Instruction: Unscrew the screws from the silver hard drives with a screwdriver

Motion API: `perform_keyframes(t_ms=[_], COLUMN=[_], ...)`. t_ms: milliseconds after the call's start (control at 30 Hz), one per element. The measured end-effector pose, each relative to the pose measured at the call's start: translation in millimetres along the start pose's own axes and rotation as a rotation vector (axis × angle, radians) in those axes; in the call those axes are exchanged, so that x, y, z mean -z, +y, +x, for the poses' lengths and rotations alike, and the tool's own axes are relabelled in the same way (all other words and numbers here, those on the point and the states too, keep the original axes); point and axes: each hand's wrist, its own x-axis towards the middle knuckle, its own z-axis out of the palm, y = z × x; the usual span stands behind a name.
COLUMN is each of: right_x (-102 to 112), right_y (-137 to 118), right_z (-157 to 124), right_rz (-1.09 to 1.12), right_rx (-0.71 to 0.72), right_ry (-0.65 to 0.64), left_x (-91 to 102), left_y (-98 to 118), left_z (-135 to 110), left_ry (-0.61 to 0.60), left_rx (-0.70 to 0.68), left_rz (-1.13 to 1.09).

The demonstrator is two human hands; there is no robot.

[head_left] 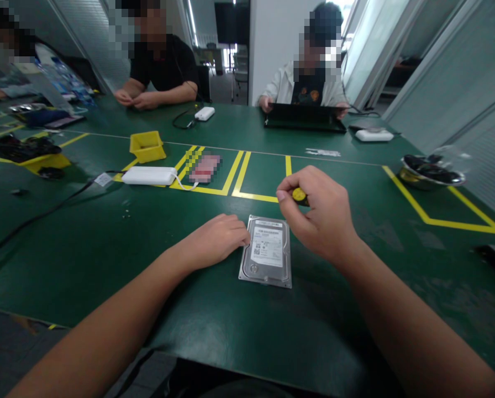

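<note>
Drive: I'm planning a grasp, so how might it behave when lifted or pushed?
The drive looks metallic, so it is likely stiff and rather heavy for its size. Lying flat on the table, it would probably slide rather than tip or roll.

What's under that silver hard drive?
The hard drive lies on the green table, with the left hand at its edge. Its underside and the spot beneath are covered, so hidden.
</note>
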Motion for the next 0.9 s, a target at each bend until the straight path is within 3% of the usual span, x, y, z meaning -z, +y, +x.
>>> perform_keyframes(t_ms=[367, 700, 900], right_x=[18, 12, 5], right_y=[-11, -7, -4], right_z=[0, -2, 0], right_rz=[0.345, 0.796, 0.767], right_rx=[-0.173, -0.346, -0.358], right_ry=[-0.056, -0.076, -0.080], left_x=[-4.2, -8.8, -11.4], left_y=[-5, -11, -16], left_z=[0, 2, 2], left_ry=[0.043, 0.031, 0.013], left_rx=[0.065, 0.191, 0.217], left_rz=[-0.209, -0.440, -0.572])
